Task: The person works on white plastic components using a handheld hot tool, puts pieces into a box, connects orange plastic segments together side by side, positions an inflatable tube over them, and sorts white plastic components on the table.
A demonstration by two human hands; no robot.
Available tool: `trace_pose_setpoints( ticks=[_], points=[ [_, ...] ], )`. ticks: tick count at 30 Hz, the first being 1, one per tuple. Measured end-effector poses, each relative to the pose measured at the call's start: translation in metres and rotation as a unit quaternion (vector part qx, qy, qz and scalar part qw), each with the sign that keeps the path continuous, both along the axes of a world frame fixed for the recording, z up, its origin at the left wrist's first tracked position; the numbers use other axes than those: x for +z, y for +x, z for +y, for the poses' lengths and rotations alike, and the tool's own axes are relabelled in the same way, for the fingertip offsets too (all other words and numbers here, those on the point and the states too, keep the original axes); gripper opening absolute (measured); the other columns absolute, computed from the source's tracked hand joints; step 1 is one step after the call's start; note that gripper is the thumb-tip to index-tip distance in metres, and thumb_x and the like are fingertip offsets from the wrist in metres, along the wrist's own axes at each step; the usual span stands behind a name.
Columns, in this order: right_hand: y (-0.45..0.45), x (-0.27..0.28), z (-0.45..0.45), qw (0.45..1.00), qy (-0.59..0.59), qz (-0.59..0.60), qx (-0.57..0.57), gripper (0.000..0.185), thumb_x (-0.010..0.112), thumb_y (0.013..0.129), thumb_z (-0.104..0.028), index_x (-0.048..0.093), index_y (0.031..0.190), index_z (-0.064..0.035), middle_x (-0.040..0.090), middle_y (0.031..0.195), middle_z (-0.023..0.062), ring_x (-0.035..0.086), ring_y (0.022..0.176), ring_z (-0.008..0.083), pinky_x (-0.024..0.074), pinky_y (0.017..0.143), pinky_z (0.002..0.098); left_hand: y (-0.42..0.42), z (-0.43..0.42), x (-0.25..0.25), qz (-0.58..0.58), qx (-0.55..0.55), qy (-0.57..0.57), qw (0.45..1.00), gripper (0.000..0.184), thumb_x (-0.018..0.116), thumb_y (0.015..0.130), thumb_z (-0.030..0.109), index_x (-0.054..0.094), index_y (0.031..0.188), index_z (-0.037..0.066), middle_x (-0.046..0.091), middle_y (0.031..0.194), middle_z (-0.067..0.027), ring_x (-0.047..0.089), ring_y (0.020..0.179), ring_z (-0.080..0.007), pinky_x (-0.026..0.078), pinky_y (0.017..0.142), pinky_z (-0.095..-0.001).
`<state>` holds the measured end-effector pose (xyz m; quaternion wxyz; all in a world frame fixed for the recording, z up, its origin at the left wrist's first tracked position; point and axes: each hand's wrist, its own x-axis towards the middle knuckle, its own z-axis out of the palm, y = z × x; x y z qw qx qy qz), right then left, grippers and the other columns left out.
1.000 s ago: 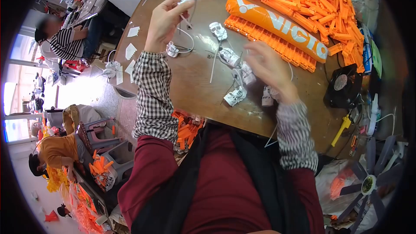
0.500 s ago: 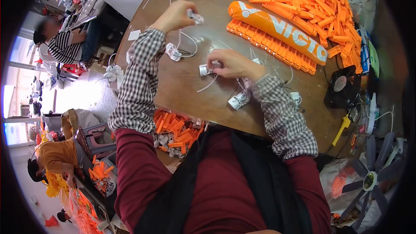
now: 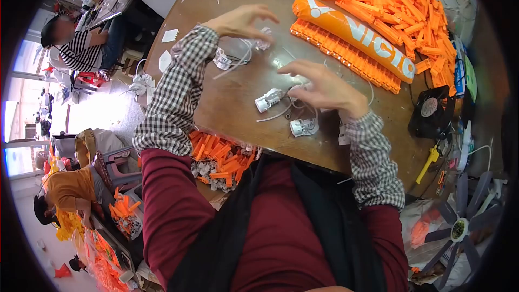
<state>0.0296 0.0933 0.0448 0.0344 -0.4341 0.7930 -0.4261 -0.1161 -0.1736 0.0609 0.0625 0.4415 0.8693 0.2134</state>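
Observation:
My left hand is over the far part of the round brown table, its fingers stretched out and holding nothing. Just below it lies a clear plastic piece, beside a white part with a cord. Fingers and thumb apart, my right hand hovers at mid-table. Near its thumb lies a white cylindrical part with a pale wire. A second white cylindrical part rests closer to the table's front edge. Small items under my right palm are partly hidden.
An orange printed bag lies along a row of orange plastic pieces, with a large orange heap behind. At right are a black fan and a yellow tool. Two people sit at left.
My left hand has let go of the clear plastic piece, now on the table. My right hand has released the white cylindrical part and drawn back to the right, fingers spreading.

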Motion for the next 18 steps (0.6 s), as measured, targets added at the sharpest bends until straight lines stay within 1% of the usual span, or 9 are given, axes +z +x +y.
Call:
trace_pose_setpoints(
  ticks=[3,4,7,8,9,11,13,15,18],
  points=[
    [0.003,0.021,0.026,0.997,0.038,-0.050,-0.046,0.040,0.069,0.088,-0.013,0.060,0.125,-0.0023,0.065,0.113,0.0158,0.065,0.099,0.0277,0.0544,0.085,0.0364,0.008,-0.020,0.017,0.007,0.157,0.115,0.981,0.038,0.073,0.090,0.027,0.067,0.121,0.006,0.064,0.126,-0.0089,0.062,0.114,-0.0206,0.048,0.099,-0.0346],
    [0.002,0.017,0.035,0.997,0.024,-0.032,-0.063,0.039,0.067,0.088,-0.007,0.060,0.126,-0.0021,0.064,0.109,0.0115,0.064,0.095,0.0205,0.0527,0.084,0.0330,0.009,-0.027,0.014,0.022,0.188,0.170,0.967,0.029,0.069,0.093,0.017,0.068,0.120,0.006,0.067,0.122,-0.0068,0.064,0.107,-0.0166,0.050,0.094,-0.0317],
    [0.001,0.018,0.053,0.991,0.032,-0.039,-0.122,0.036,0.066,0.088,-0.006,0.061,0.124,-0.0006,0.065,0.105,0.0112,0.064,0.093,0.0200,0.0526,0.083,0.0324,0.013,-0.047,-0.012,-0.045,0.281,0.217,0.934,0.024,0.066,0.094,0.011,0.068,0.118,0.006,0.067,0.121,-0.0055,0.064,0.106,-0.0145,0.052,0.090,-0.0294],
    [0.001,0.016,0.057,0.989,0.027,-0.045,-0.135,0.033,0.065,0.089,-0.004,0.062,0.122,0.0000,0.066,0.103,0.0109,0.065,0.092,0.0196,0.0522,0.082,0.0316,0.021,-0.046,-0.023,-0.024,0.307,0.231,0.923,0.019,0.066,0.091,0.004,0.070,0.109,0.004,0.067,0.109,-0.0075,0.065,0.099,-0.0180,0.053,0.085,-0.0305],
    [0.001,0.015,0.060,0.990,0.029,-0.046,-0.132,0.033,0.065,0.089,-0.004,0.062,0.122,0.0000,0.066,0.103,0.0109,0.065,0.092,0.0196,0.0522,0.082,0.0316,0.030,-0.046,-0.031,-0.024,0.309,0.232,0.922,0.019,0.066,0.091,0.004,0.070,0.109,0.004,0.067,0.109,-0.0075,0.065,0.099,-0.0180,0.053,0.085,-0.0305],
    [0.003,0.012,0.065,0.989,0.028,-0.031,-0.142,0.033,0.065,0.090,-0.004,0.062,0.123,0.0001,0.065,0.103,0.0109,0.065,0.092,0.0194,0.0520,0.081,0.0310,0.050,-0.045,-0.044,0.171,0.226,0.192,0.940,0.017,0.065,0.085,-0.001,0.071,0.101,0.003,0.062,0.096,-0.0095,0.064,0.091,-0.0224,0.052,0.079,-0.0323],
    [0.009,0.011,0.067,0.987,0.035,-0.049,-0.152,0.034,0.064,0.090,-0.004,0.062,0.123,-0.0001,0.065,0.103,0.0108,0.065,0.092,0.0195,0.0521,0.081,0.0311,0.067,-0.035,-0.052,0.189,0.176,0.213,0.942,0.015,0.067,0.080,-0.001,0.071,0.094,0.005,0.057,0.089,-0.0101,0.061,0.084,-0.0262,0.050,0.073,-0.0342],
    [0.012,0.009,0.068,0.984,0.041,-0.063,-0.163,0.034,0.064,0.090,-0.004,0.062,0.123,-0.0002,0.065,0.103,0.0108,0.065,0.093,0.0195,0.0522,0.081,0.0312,0.076,-0.031,-0.058,0.235,0.110,0.083,0.962,0.014,0.069,0.081,0.002,0.071,0.093,0.008,0.057,0.090,-0.0082,0.059,0.083,-0.0261,0.049,0.071,-0.0349],
    [0.016,0.004,0.067,0.984,0.034,-0.074,-0.160,0.035,0.063,0.090,-0.003,0.062,0.125,-0.0007,0.066,0.107,0.0111,0.065,0.093,0.0201,0.0522,0.083,0.0317,0.074,-0.031,-0.067,0.233,0.120,0.048,0.964,0.019,0.071,0.082,0.007,0.072,0.100,0.012,0.056,0.089,-0.0072,0.059,0.083,-0.0269,0.049,0.072,-0.0368]
  ],
)
